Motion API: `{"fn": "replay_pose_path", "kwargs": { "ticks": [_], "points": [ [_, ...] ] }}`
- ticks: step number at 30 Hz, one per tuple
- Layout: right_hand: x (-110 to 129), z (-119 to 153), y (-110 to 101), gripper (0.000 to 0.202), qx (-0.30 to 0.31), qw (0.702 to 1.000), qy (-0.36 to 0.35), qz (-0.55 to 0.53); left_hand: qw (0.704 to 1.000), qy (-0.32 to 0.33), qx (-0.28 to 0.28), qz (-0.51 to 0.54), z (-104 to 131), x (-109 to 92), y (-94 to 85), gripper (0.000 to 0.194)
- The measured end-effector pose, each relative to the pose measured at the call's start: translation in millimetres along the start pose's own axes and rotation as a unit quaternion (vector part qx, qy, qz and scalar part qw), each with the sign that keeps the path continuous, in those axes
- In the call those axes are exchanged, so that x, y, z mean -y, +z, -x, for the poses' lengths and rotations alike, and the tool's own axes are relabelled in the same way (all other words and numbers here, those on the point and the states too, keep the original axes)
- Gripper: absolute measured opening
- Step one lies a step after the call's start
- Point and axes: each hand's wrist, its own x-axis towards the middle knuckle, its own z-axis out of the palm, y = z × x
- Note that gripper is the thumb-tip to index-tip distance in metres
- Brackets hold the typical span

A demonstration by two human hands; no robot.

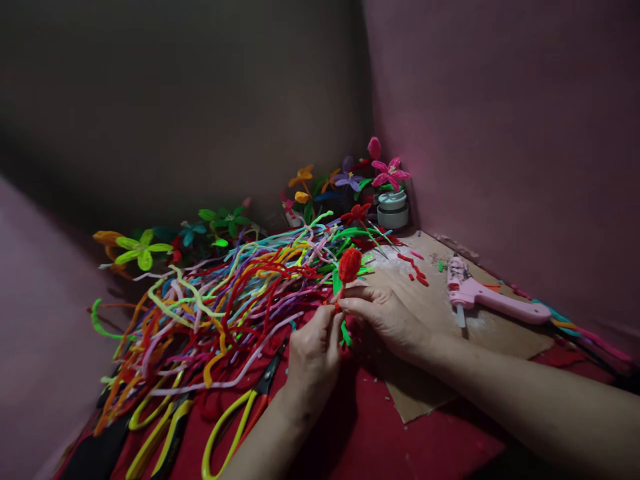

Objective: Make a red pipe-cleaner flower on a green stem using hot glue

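A red pipe-cleaner flower bud [349, 265] stands upright above my fingertips, roughly at the centre of the head view. My left hand [315, 347] is closed in a pinch low on its stem. From the right, the thumb and fingers of my right hand [387, 317] pinch the same stem, touching or nearly touching the left fingertips. A green pipe-cleaner piece [345, 333] shows below the grip, and more green shows behind the stem. My fingers hide most of the stem, and a small orange-red bit sits between them.
Loose coloured pipe cleaners [240, 287] are heaped on the left. Yellow-handled scissors [235, 420] and yellow-handled pliers [160, 433] lie in front. A pink glue gun [493, 300] rests on cardboard [520, 343] at right. Finished flowers [390, 173] and a round container [393, 212] stand behind.
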Motion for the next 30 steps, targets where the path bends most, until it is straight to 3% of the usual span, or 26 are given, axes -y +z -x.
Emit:
{"fn": "replay_pose_path", "kwargs": {
  "ticks": [4,7,10,16,22,26,30],
  "points": [
    [9.6,3.2,2.9,0.012,0.045,0.999,0.021,0.012,0.989,-0.090,0.041,0.110,-3.3,-2.5,-3.0,0.018],
    [15.4,4.5,5.8,0.015,0.050,0.998,0.026,0.017,0.956,-0.175,0.086,0.220,-7.4,-7.2,-7.0,0.023],
    [20.6,3.9,10.1,0.013,0.030,0.999,0.022,-0.015,0.916,-0.218,0.122,0.313,-10.4,-8.0,-11.3,0.024],
    [35.1,-1.6,14.7,0.011,0.064,0.996,0.056,0.009,0.840,-0.216,0.154,0.473,-13.1,0.2,-16.8,0.017],
    [30.0,-8.5,3.8,0.009,0.136,0.990,0.041,0.024,0.765,-0.217,0.183,0.578,-12.0,5.9,-14.1,0.011],
    [25.5,-10.2,-1.8,0.014,0.175,0.984,0.033,0.025,0.730,-0.222,0.207,0.612,-10.9,7.5,-12.5,0.014],
    [23.2,-10.6,-2.2,0.014,0.150,0.988,0.037,0.015,0.712,-0.232,0.217,0.626,-10.1,9.5,-10.1,0.017]
  ]
}}
